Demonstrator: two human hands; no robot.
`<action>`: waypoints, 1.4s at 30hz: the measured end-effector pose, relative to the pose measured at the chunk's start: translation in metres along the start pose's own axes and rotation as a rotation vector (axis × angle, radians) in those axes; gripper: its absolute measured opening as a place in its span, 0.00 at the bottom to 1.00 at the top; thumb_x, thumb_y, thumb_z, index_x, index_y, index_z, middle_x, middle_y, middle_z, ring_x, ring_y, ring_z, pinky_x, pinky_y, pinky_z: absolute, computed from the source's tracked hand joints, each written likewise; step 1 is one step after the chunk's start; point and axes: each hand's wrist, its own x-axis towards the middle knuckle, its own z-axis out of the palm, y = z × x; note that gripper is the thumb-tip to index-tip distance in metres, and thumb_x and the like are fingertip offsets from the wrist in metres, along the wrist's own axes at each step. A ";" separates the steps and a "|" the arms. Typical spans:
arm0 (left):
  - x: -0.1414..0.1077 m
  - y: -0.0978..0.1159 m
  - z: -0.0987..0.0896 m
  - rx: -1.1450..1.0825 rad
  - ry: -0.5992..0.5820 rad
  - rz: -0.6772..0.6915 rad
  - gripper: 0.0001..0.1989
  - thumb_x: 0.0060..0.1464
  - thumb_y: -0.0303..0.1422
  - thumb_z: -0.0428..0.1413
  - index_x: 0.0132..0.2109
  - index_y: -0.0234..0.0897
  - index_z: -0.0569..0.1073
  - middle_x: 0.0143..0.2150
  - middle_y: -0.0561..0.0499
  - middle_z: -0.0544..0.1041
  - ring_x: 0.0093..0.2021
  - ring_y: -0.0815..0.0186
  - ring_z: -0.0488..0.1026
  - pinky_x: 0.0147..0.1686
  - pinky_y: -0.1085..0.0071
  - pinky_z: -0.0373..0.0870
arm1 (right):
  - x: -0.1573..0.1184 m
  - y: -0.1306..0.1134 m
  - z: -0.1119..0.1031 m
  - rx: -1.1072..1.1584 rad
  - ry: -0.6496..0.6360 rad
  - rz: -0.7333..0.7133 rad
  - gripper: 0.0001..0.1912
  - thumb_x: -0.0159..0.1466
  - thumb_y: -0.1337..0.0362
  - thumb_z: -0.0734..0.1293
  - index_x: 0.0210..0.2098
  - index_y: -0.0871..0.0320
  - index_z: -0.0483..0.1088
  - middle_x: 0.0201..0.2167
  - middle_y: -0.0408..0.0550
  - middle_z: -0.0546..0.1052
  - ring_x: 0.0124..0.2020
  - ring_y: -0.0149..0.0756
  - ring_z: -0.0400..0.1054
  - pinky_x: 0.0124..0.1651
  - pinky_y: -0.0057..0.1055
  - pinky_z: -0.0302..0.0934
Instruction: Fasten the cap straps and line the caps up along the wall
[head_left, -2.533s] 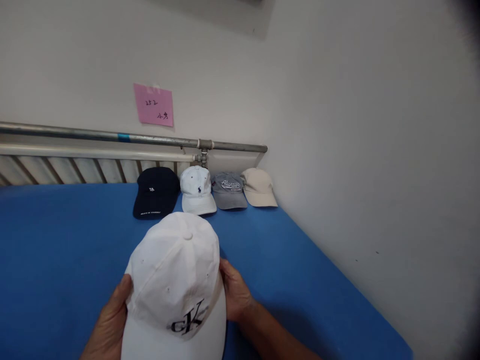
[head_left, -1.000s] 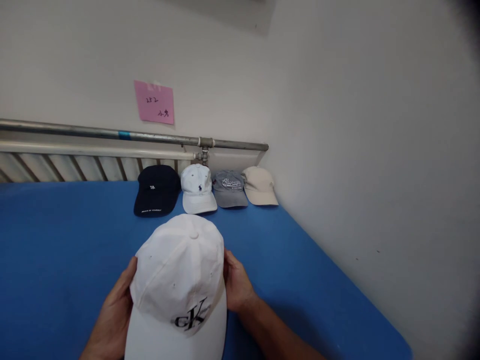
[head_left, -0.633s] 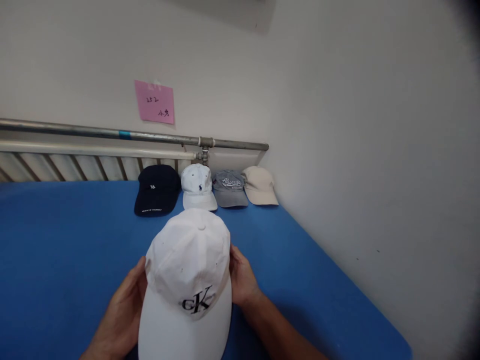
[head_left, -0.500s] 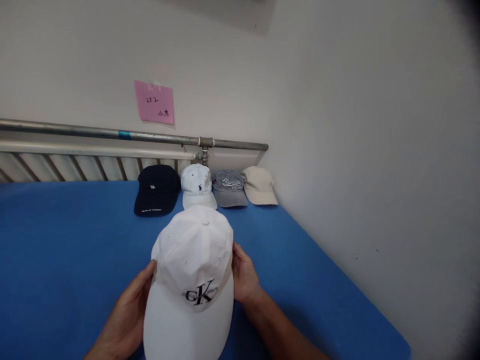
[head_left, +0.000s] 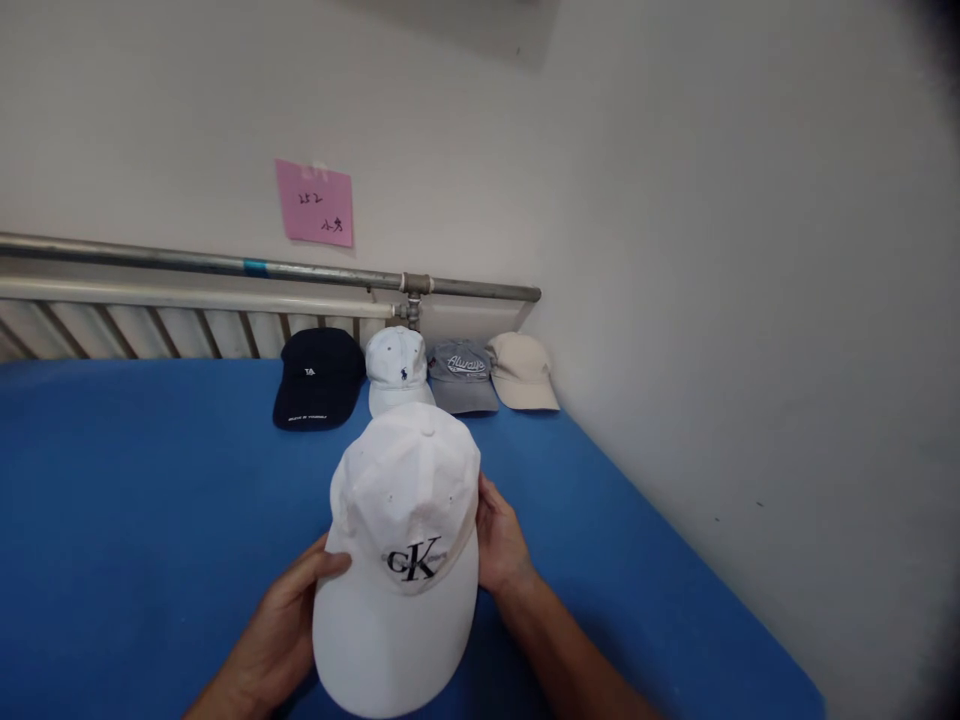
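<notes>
Since it presumably needed even support, your left hand (head_left: 279,622) and right hand (head_left: 504,540) gripped the white cap (head_left: 401,562), lower centre.

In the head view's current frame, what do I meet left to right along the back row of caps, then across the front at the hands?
Back: dark cap, pale cap, grey cap, beige cap. Front: left hand, white CK cap, right hand.

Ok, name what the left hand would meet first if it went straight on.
The white cap with black lettering, which the left hand is holding; depth beyond it is unclear.
</notes>
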 end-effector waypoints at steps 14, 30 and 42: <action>0.019 -0.016 -0.021 0.080 -0.187 -0.040 0.19 0.42 0.21 0.58 0.44 0.34 0.79 0.40 0.44 0.81 0.47 0.50 0.75 0.54 0.57 0.63 | 0.017 -0.003 -0.019 -0.011 0.088 -0.036 0.08 0.60 0.63 0.65 0.38 0.55 0.74 0.36 0.42 0.81 0.49 0.40 0.70 0.54 0.38 0.60; 0.030 -0.009 -0.042 -0.100 0.084 0.026 0.39 0.44 0.21 0.58 0.64 0.41 0.61 0.47 0.46 0.79 0.50 0.48 0.73 0.54 0.53 0.65 | 0.010 0.018 -0.014 -0.156 -0.162 0.193 0.21 0.53 0.53 0.69 0.42 0.60 0.76 0.38 0.50 0.80 0.49 0.48 0.69 0.56 0.43 0.55; 0.037 -0.015 -0.052 -0.113 0.110 -0.012 0.44 0.39 0.20 0.58 0.65 0.42 0.58 0.49 0.45 0.78 0.51 0.44 0.72 0.54 0.50 0.65 | 0.009 0.024 -0.030 -0.203 -0.095 0.185 0.24 0.45 0.64 0.68 0.44 0.59 0.74 0.35 0.52 0.80 0.38 0.47 0.72 0.49 0.43 0.59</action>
